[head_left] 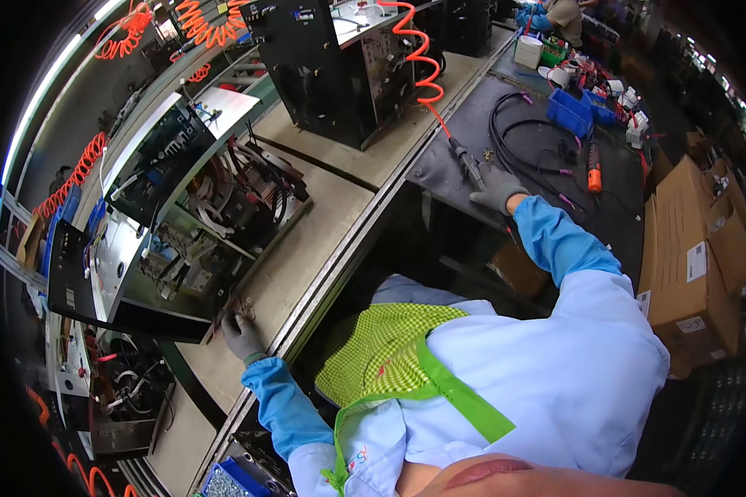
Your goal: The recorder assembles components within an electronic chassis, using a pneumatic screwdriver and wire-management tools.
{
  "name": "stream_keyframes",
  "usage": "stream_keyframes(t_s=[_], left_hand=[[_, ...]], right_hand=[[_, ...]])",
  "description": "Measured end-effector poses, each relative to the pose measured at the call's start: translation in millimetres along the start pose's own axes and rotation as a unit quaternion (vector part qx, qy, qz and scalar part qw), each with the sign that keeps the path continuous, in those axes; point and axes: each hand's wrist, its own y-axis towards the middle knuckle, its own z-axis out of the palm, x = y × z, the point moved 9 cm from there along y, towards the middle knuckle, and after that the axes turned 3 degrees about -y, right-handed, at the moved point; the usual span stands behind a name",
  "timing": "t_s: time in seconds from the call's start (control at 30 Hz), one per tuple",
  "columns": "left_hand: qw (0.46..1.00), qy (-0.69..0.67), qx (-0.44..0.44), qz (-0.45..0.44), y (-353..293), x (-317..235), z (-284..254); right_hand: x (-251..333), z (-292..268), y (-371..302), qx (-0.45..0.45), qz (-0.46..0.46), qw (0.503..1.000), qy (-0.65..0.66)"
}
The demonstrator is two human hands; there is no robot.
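Observation:
My right hand [499, 189], in a grey glove, is at the near edge of the dark work mat. Its fingers and thumb are closed around the lower part of an air screwdriver [464, 159], which hangs on a stretched orange coiled hose [428, 83]. A few small brass-coloured screws [488, 154] lie just beyond it. My left hand [242, 337], also gloved, rests at the front lower corner of an opened machine chassis [199, 248]. Its fingers look slightly apart beside several small screws [246, 306] on the tan conveyor board [311, 240].
Another black machine housing [319, 74] stands farther along the line. Black cables [510, 124], blue bins [570, 114] and an orange-tipped tool [594, 170] lie on the mat [448, 178]. Cardboard boxes [680, 248] stand at the right. A person [562, 18] sits at the far end.

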Motion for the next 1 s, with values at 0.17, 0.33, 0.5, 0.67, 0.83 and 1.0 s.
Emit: stream_keyframes(t_s=[0.17,0.33,0.5,0.67,0.83,1.0], left_hand=[[0.999,0.027,0.007,0.019,6.6,-6.4,4.4],[0.999,-0.042,-0.018,0.015,1.1,9.3,0.4],[0.999,0.024,-0.028,0.024,9.7,23.1,2.9],[0.998,0.021,-0.059,0.018,-0.8,0.6,-13.0],[0.995,0.058,-0.072,0.031,1.0,-6.5,-16.2],[0.995,0.059,-0.074,0.023,0.8,-9.5,-15.6]], right_hand=[[-12.1,6.3,-5.0,0.035,-0.007,0.999,-0.012],[-43.2,22.3,-5.2,0.035,-0.029,0.998,-0.052],[17.6,-23.2,-54.2,-0.147,-0.087,0.983,-0.059],[101.1,-5.1,-78.8,-0.136,-0.263,0.954,0.034],[158.5,23.7,-84.1,-0.105,-0.354,0.928,0.048],[196.4,44.1,-70.0,-0.061,-0.391,0.915,0.078]])
